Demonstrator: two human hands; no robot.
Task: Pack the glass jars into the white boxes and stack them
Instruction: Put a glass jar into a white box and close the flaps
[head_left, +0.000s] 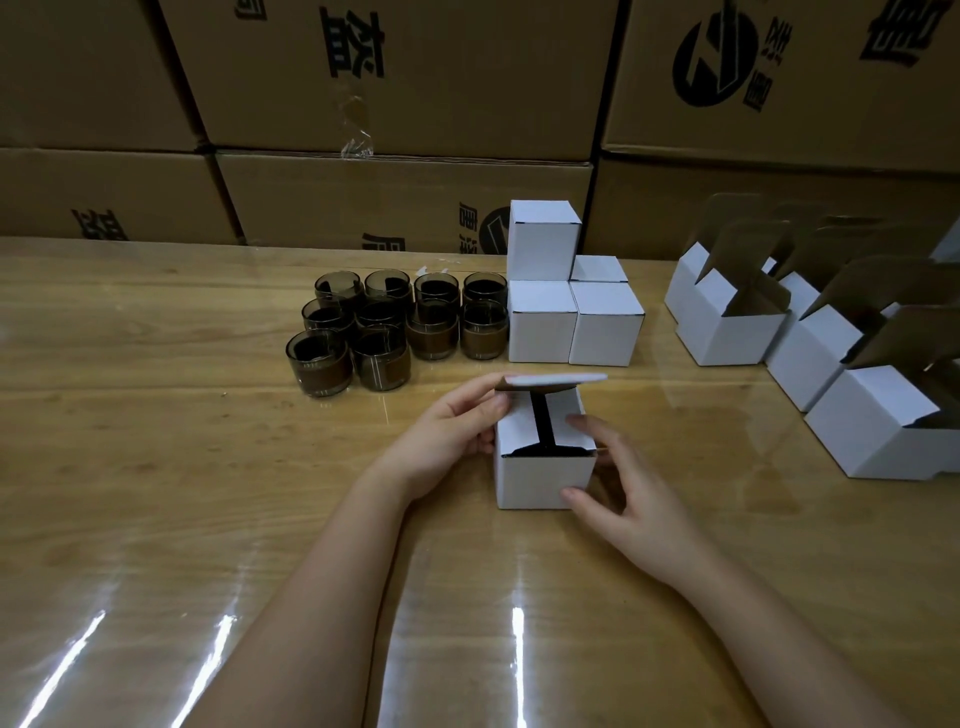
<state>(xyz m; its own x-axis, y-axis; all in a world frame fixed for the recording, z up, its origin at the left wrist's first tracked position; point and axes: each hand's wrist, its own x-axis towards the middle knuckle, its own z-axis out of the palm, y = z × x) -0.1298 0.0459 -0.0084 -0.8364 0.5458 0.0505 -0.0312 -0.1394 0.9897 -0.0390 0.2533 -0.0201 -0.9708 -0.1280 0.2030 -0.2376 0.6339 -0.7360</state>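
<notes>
The white box (545, 478) being closed stands on the bench (156, 441), near and just right of centre. Its two side flaps are folded in with a dark gap between them, and I cannot tell through that gap whether a jar sits inside.

The left hand (447, 436) pinches the left edge of the raised lid (556, 380), with its lower fingers against the box's left side. The right hand (623, 493) is spread wide, one fingertip pressing the right flap and the thumb on the front face.

**Risks from here:**
- The flaps could spring up when the fingertip lifts, so the lid's tongue would catch on them and crumple.
- Pushing the lid down hard with only light bracing could slide the box on the glossy bench or dent its front wall.
- A lid left half tucked would make it sit crooked on the closed boxes (543, 322) stacked at the far centre, beside the loose jars (384, 322).
</notes>
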